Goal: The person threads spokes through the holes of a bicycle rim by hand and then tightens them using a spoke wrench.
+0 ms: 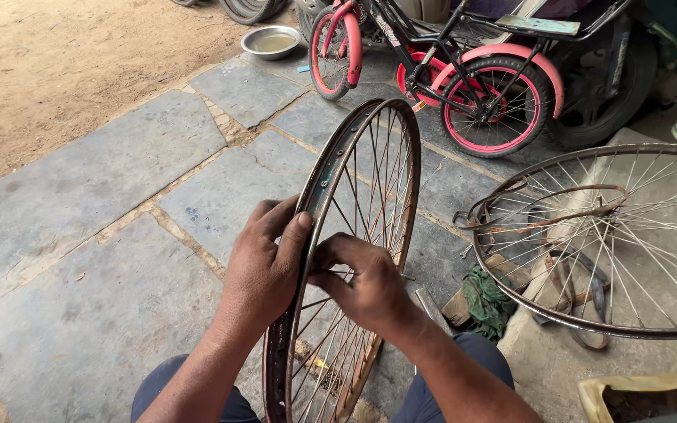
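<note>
A rusty bicycle wheel rim (370,133) with thin spokes stands upright between my knees, edge-on to me. My left hand (264,262) grips the rim from the left side, thumb laid along its inner channel. My right hand (362,282) is closed with pinched fingers on something small at the rim's inner side among the spokes (378,196), right beside my left thumb. What the fingers pinch is hidden.
A second spoked wheel (613,243) lies flat at the right with a bent rusty band on it. A pink child's bicycle (464,78) stands behind. A metal bowl (271,41) sits far back; green rag (486,301) and tools lie by my right knee. Stone slabs (103,204) to the left.
</note>
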